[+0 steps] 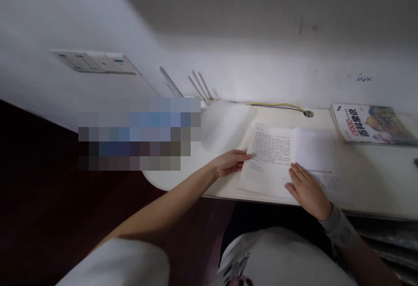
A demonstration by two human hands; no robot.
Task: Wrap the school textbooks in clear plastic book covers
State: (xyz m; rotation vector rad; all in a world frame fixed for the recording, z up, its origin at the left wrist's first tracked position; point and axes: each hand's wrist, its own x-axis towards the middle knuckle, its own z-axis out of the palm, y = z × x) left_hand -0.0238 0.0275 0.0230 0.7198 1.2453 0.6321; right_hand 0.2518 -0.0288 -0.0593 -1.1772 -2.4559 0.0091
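Presently, one open book point(289, 146) with two pages point(271, 149) showing is lying beneath the flattened right hand point(308, 191); the left hand point(230, 163) is clasping its left edge.

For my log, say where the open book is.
In the head view, the open book lies right of centre on the white desk, the left hand at its left edge, the right hand on its pages.
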